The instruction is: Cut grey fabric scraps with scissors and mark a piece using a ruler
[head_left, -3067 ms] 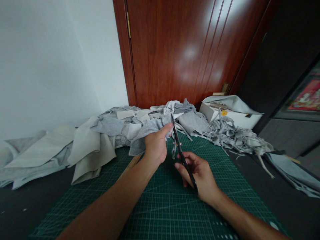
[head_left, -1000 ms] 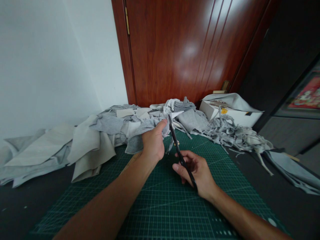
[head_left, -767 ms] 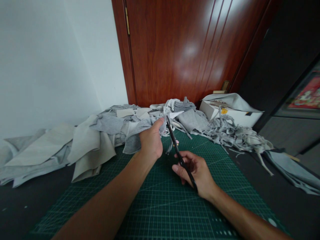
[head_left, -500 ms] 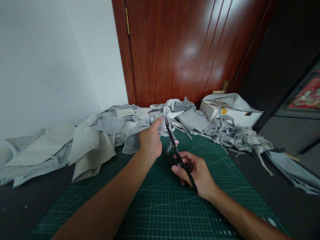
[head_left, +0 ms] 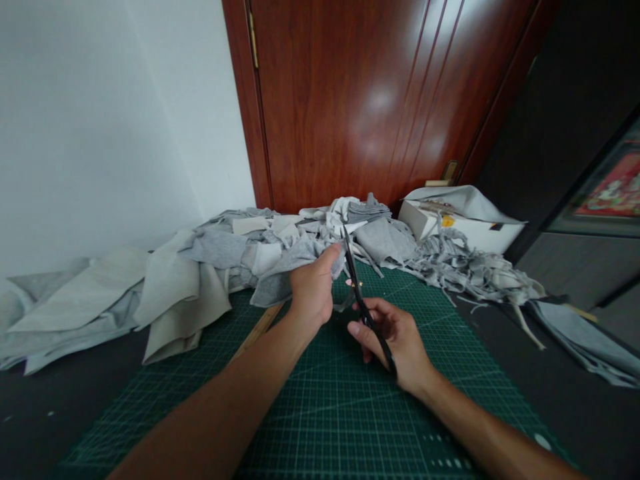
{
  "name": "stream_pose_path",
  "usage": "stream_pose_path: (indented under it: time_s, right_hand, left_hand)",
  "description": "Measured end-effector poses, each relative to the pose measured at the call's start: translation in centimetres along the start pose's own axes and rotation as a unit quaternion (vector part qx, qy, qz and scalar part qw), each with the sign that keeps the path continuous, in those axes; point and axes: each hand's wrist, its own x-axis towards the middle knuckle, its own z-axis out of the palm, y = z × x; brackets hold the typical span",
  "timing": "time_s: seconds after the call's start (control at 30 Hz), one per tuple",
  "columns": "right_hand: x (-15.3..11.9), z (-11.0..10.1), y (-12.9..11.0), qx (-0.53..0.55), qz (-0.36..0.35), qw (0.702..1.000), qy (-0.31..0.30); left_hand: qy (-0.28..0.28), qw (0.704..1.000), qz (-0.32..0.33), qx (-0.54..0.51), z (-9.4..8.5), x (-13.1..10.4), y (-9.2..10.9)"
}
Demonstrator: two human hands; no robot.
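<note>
My left hand (head_left: 314, 285) grips a piece of grey fabric (head_left: 273, 283) between thumb and fingers, above the far part of the green cutting mat (head_left: 320, 413). Black scissors (head_left: 361, 303) are in my right hand (head_left: 393, 340), with the fingers around the handles. Their blades point away from me, just right of my left thumb and the fabric's edge. A thin grey strip hangs near the blades. Partly hidden by my left forearm, a wooden ruler (head_left: 257, 332) lies on the mat.
Grey and cream fabric pieces (head_left: 173, 280) are heaped along the left and back. A white box (head_left: 463, 230) stands at the back right beside tangled grey strips (head_left: 465, 267). More folded fabric (head_left: 580, 333) lies at far right. Behind is a brown door (head_left: 350, 100).
My left hand has moved slightly right with the fabric, exposing the wooden ruler. The scissors have shifted a little right and are tilted more upright.
</note>
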Motion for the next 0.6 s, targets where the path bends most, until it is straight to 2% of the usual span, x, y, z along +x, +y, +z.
stream_pose_path:
  time_s: [0.47, 0.53, 0.6]
  right_hand:
    - [0.0, 0.0, -0.3, -0.031, 0.007, 0.999, 0.023]
    - [0.3, -0.3, -0.2, -0.03, 0.003, 0.999, 0.04]
    - [0.7, -0.8, -0.3, -0.027, -0.008, 0.998, 0.063]
  left_hand:
    - [-0.022, 1.0, 0.015, 0.011, 0.0, 0.3, 0.1]
    - [-0.034, 0.998, 0.027, 0.035, -0.3, 0.6, 0.4]
    - [-0.068, 0.994, -0.002, 0.09, -1.0, 0.8, 0.9]
